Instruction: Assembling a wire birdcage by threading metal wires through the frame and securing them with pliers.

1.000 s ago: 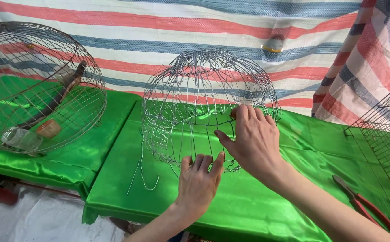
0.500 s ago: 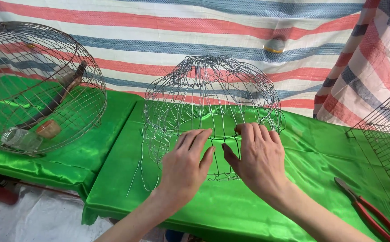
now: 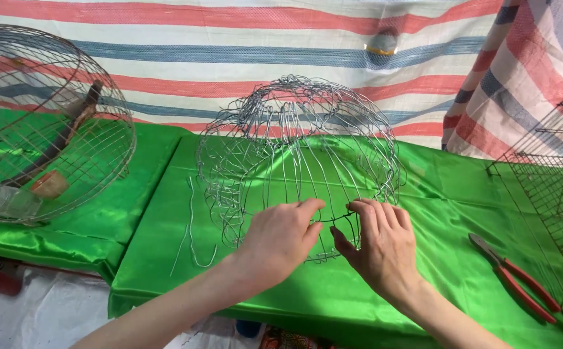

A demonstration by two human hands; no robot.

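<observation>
Hands on empty wire dome, bottle inside left cage

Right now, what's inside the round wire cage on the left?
Inside the finished wire cage lie a clear plastic bottle, a brown block and a long dark stick leaning across. Anything beyond the picture's left edge is out of view.

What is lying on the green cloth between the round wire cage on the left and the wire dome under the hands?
In the head view, a loose bent wire lies on the green cloth between the round cage and the wire dome.
</observation>
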